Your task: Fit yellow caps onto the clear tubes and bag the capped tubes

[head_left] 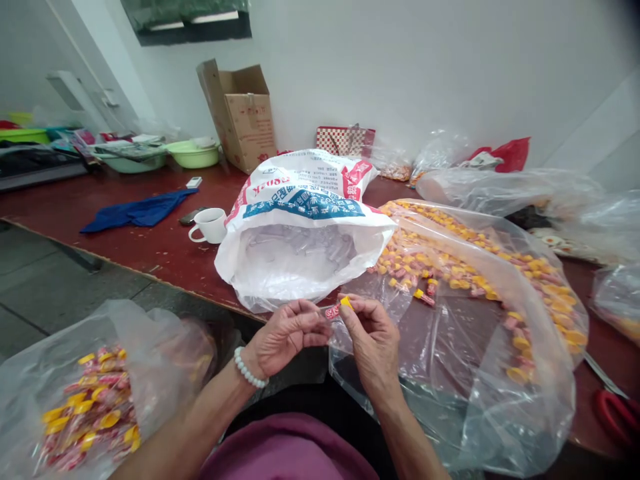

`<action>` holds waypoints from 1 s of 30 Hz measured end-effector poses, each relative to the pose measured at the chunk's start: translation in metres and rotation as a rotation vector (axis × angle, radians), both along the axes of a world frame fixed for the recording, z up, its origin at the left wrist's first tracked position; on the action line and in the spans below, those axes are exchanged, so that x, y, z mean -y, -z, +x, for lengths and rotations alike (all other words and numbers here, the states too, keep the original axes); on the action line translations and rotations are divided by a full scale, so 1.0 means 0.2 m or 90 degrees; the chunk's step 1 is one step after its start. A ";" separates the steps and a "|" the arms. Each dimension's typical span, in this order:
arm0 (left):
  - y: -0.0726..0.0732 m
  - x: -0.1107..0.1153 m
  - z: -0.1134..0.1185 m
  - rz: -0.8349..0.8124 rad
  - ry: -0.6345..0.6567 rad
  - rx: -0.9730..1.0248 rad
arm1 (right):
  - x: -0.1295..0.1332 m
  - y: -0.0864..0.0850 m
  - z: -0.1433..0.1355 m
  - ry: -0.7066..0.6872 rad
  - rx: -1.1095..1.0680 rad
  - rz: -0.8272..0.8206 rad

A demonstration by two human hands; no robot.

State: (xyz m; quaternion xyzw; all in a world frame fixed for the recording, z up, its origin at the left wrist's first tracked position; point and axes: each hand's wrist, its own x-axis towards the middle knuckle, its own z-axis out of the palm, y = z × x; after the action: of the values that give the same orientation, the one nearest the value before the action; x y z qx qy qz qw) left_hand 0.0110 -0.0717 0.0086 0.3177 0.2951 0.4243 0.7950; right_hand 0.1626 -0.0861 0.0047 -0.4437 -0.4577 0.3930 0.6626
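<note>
My left hand (295, 333), with a pale beaded bracelet at the wrist, pinches the clear end of a small tube. My right hand (370, 333) grips the yellow cap end of the same tube, whose red-and-white filling (332, 311) shows between the hands. Just beyond them, a white printed sack (305, 187) lies with its mouth toward me and clear plastic tubes (320, 243) inside. To the right, many yellow-capped pieces (440, 230) are spread in a large clear bag (450, 373).
More capped pieces (95, 407) fill a clear bag at lower left. A white mug (209, 225), blue cloth (137, 211) and open cardboard box (245, 120) stand or lie on the red table (130, 257). Red-handled scissors (615, 413) are at far right.
</note>
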 end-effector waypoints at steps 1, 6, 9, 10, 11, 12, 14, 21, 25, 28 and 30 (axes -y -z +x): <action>0.01 0.01 0.01 0.002 0.030 -0.012 | 0.00 0.00 0.01 -0.010 0.024 0.001; 0.00 0.02 0.02 -0.011 0.085 -0.031 | 0.01 0.03 0.04 -0.080 0.371 0.081; -0.01 0.00 0.01 -0.009 0.089 -0.041 | 0.01 0.06 0.03 -0.052 0.532 0.160; 0.00 -0.01 0.01 -0.004 0.091 -0.045 | 0.01 0.07 0.02 -0.035 0.567 0.171; 0.00 -0.01 0.01 0.003 0.093 -0.048 | 0.00 0.07 0.01 -0.019 0.602 0.175; 0.01 -0.02 0.02 0.013 0.093 -0.051 | -0.01 0.08 0.01 -0.010 0.639 0.176; 0.04 -0.03 0.04 0.024 0.098 -0.057 | -0.03 0.07 0.01 -0.016 0.707 0.164; 0.06 -0.13 0.13 -0.118 0.046 -0.066 | -0.05 0.05 0.07 -0.190 0.542 0.114; 0.02 -0.29 0.01 0.036 -0.160 -0.417 | -0.11 0.10 0.32 -0.001 0.529 0.086; -0.02 -0.47 -0.15 0.119 -0.334 -0.612 | -0.21 0.16 0.63 0.209 0.602 -0.016; -0.03 -0.60 -0.25 0.138 -0.369 -0.694 | -0.27 0.20 0.80 0.302 0.688 -0.109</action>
State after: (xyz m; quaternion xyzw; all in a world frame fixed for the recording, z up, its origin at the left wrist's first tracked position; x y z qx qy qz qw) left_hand -0.0395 0.0480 0.0137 0.4744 0.6877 0.4270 0.3459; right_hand 0.3221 -0.0312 -0.0349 -0.7227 -0.5851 -0.0116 0.3677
